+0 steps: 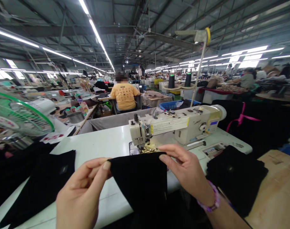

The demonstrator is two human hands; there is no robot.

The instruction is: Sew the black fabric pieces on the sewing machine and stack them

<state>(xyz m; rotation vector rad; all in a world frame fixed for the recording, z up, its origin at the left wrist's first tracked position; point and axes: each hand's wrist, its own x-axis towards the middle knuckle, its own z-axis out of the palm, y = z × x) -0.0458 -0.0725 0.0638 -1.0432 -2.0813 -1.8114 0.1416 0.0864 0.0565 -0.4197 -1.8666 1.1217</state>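
Note:
I hold a piece of black fabric (141,179) up in front of me by its top edge. My left hand (84,190) pinches the left corner between thumb and fingers. My right hand (185,171), with a purple bead bracelet at the wrist, pinches the right corner. The fabric hangs just in front of the presser foot of a white sewing machine (178,125) on the white table (104,143).
More black fabric lies on the table at the left (43,184) and in a pile at the right (235,175). A green fan (18,116) stands at far left. A person in a yellow shirt (124,95) sits ahead, back turned. Thread cones (171,81) stand behind the machine.

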